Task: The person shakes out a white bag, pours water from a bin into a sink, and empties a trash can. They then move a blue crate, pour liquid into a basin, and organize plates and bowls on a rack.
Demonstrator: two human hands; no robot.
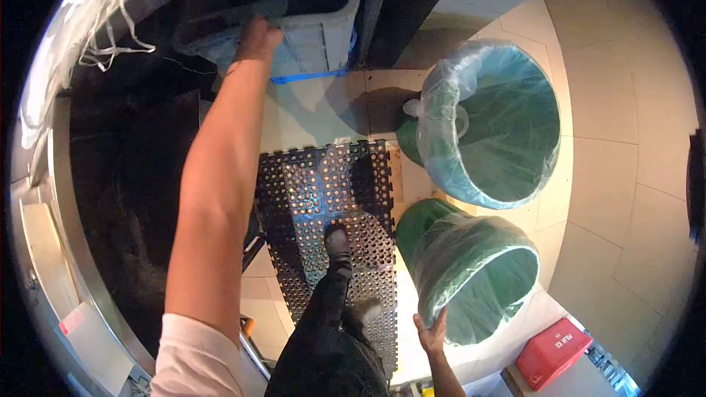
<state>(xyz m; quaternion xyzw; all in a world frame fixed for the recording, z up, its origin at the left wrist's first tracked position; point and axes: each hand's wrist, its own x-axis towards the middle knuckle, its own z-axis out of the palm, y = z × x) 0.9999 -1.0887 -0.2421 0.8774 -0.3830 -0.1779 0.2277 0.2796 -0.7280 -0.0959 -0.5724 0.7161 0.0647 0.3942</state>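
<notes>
My left arm reaches far forward, and my left hand (257, 38) is closed over the near rim of a pale grey plastic tub (312, 43) under the counter; its fingertips are hard to make out. Low on the right, my right hand (432, 332) grips the rim of a green trash bin (428, 231), thumb and fingers around the edge. That bin has a clear plastic liner (460, 254) folded over its mouth and tilts toward me. Beyond it stands a second green trash bin (507, 132), also lined with clear plastic.
A black perforated rubber mat (368, 242) lies under my feet on the tiled floor (599, 198). To the lower right sits a red box (551, 353). A steel counter edge (70, 242) runs along the left, with crumpled clear plastic (62, 51) at upper left.
</notes>
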